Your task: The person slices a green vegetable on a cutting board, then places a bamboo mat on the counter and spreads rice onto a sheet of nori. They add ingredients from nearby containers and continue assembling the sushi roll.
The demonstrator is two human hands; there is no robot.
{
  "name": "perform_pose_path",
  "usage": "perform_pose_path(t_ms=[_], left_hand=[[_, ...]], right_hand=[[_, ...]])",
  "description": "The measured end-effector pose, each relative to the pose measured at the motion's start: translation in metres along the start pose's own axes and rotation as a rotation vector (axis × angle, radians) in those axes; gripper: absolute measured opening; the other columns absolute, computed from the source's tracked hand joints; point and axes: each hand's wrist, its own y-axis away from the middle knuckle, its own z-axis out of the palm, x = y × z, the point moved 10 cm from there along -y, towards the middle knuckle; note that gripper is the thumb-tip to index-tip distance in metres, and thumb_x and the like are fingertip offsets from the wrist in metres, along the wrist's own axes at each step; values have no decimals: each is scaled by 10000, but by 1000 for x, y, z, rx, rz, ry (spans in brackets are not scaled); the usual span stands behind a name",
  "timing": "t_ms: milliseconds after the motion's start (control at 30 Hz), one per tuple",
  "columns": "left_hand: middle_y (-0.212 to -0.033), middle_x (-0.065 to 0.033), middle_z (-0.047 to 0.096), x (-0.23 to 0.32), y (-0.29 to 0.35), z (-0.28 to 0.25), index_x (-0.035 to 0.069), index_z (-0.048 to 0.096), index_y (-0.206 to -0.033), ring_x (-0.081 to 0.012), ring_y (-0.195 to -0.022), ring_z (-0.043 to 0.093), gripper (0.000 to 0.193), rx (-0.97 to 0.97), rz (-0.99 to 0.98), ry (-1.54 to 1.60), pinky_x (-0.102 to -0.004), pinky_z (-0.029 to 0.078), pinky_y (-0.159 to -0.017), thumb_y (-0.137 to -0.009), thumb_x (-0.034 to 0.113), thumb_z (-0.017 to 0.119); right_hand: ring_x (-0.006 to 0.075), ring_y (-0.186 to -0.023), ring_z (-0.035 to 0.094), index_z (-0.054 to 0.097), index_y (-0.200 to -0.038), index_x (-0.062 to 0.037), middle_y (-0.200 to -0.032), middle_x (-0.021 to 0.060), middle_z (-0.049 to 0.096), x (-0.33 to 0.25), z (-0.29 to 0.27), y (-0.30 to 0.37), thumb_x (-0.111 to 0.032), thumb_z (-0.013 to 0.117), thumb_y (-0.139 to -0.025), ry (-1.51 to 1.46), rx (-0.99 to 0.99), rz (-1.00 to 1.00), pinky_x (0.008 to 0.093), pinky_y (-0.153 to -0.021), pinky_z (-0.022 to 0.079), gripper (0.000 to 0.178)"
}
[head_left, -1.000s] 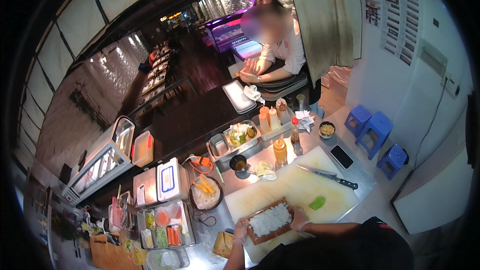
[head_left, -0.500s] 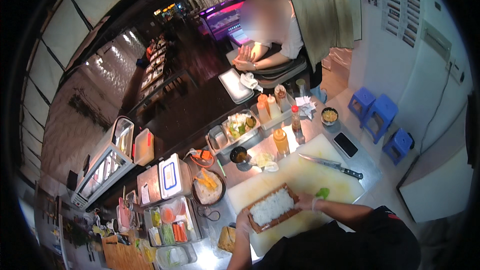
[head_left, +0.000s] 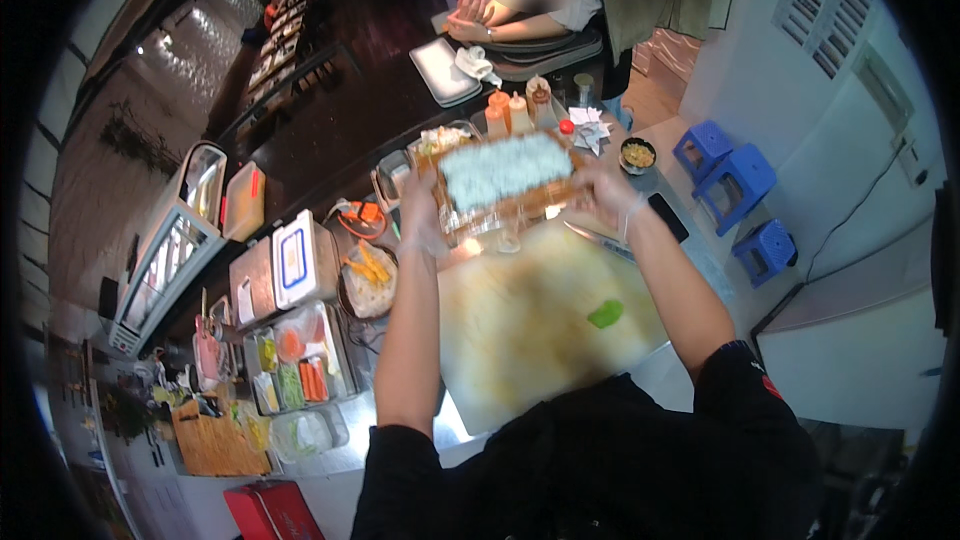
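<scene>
A bamboo rolling mat (head_left: 520, 208), covered with a layer of white rice (head_left: 505, 170), is held up over the far side of the white cutting board (head_left: 530, 330). My left hand (head_left: 422, 218) grips its left end, and my right hand (head_left: 605, 198) grips the right end. Both hands appear to wear thin clear gloves. The rice faces up toward me, slightly blurred. A green leaf-like piece (head_left: 605, 314) lies on the board. Partly behind my right forearm is a knife (head_left: 600, 240), its handle hidden. The mat covers part of the sauce bottles and trays behind it.
Left of my left arm stand a bowl with yellow strips (head_left: 370, 275), a tray of cut fillings (head_left: 300, 365) and a lidded container (head_left: 305, 260). At right are a phone (head_left: 668, 218) and a small bowl (head_left: 637, 156). Across the counter, a person (head_left: 545, 20) leans with hands together.
Both my hands have lifted the rice-covered mat off the cutting board and carried it away from my body, arms stretched out. The view has shifted, so a red box shows at lower left.
</scene>
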Motion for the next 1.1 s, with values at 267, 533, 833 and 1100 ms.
perform_pose_path(t_ms=[267,533,833,1100], left_hand=[[-1322,-92,700,30,-31,35,43,534,-1515,-201,-1185,689,407,-27,59,175,-369,578,-996,-1138,193,502],[-1121,-26,663,-104,30,-100,43,589,-1405,-147,-1001,612,329,176,244,-286,-331,513,-885,-1137,216,507],[-1124,-12,618,-263,228,-198,22,428,-1601,-95,-964,547,505,377,-44,-9,-269,478,-850,-1123,136,544],[-1405,-280,609,-176,310,-122,5,550,-1498,-460,-1378,502,645,506,326,-1200,-523,391,-1194,-884,38,745]], right_hand=[[180,-972,689,512,-1434,-83,-1191,88,658,-79,-7,2,-23,590,-864,67,18,-31,345,-715,611,579],[180,-937,685,471,-1595,-71,-1211,137,694,49,23,52,-42,625,-906,292,-51,78,359,-746,592,707],[254,-729,685,446,-1561,-53,-889,132,673,294,14,148,-69,655,-921,488,-97,307,438,-682,609,673],[471,-1101,689,545,-1425,-46,-1148,278,721,257,49,190,-289,708,-955,1484,-329,151,538,-976,551,553]])
